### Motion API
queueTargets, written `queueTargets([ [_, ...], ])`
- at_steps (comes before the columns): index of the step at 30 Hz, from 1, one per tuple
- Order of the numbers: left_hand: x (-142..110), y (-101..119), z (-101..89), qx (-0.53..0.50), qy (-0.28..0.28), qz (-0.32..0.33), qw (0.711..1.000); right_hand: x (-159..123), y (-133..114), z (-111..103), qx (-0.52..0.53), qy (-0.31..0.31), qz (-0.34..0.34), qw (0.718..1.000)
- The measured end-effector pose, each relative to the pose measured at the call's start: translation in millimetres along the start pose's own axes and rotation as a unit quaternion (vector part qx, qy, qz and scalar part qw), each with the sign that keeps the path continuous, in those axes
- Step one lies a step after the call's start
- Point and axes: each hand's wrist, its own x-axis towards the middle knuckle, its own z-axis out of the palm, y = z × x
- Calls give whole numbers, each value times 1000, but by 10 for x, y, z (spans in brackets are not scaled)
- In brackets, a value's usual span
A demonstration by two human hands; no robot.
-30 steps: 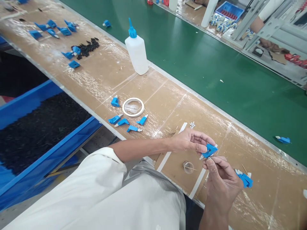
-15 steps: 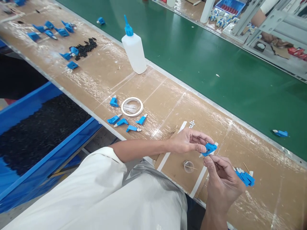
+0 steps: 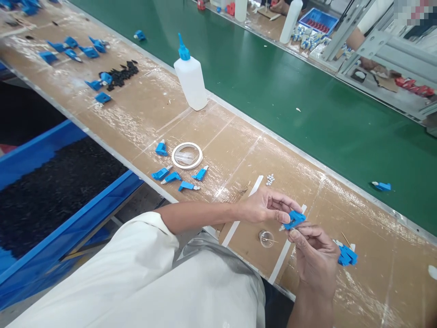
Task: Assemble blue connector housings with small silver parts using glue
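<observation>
My left hand (image 3: 269,207) is closed, pinching a small blue plastic part (image 3: 295,219) with a whitish tip between thumb and fingers. Right against the part's lower edge is my right hand (image 3: 316,248), thumb and forefinger pressed together; whatever they grip is too small to make out. Below the left hand stands a small clear cup (image 3: 265,238) with a thin stick in it. A little pile of blue parts (image 3: 347,256) lies beyond the right hand, with another thin stick (image 3: 347,239) beside it. Small whitish pieces (image 3: 270,179) are heaped past the left hand.
A white squeeze bottle (image 3: 191,82) with a blue nozzle stands by the green belt (image 3: 266,86). A tape roll (image 3: 174,160) and several blue parts (image 3: 172,177) lie to the left. Black pieces (image 3: 123,75) are farther off. A blue bin (image 3: 102,212) borders the table. Another person's arm (image 3: 355,38) shows across the belt.
The blue part has turned slightly between my hands, and my right fingers have come closer against it. The view has shifted a little; a blue part on the belt sits farther left.
</observation>
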Motion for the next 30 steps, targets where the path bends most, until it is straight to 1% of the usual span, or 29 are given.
queueTargets([
  [2, -11, 11, 15, -5, -2, -1, 1000, 21, 11, -7, 21, -11, 10, 1000],
  [7, -46, 54, 55, -10, 15, 2, 1000, 42, 41, 7, 59, -19, 34, 998],
  [11, -55, 83, 60, -34, -5, -2, 999, 52, 55, 6, 70, -25, 52, 996],
  [14, -51, 92, 54, -44, -15, -11, 999, 53, 71, -5, 75, -23, 64, 995],
  [19, -48, 92, 60, -58, -7, -38, 998, 30, 135, -50, 79, -20, 101, 992],
  [27, -59, 78, 62, -62, -7, -42, 997, -4, 244, -120, 87, -8, 135, 987],
  [30, -54, 63, 57, -65, -12, -27, 997, -5, 253, -120, 97, -5, 142, 985],
])
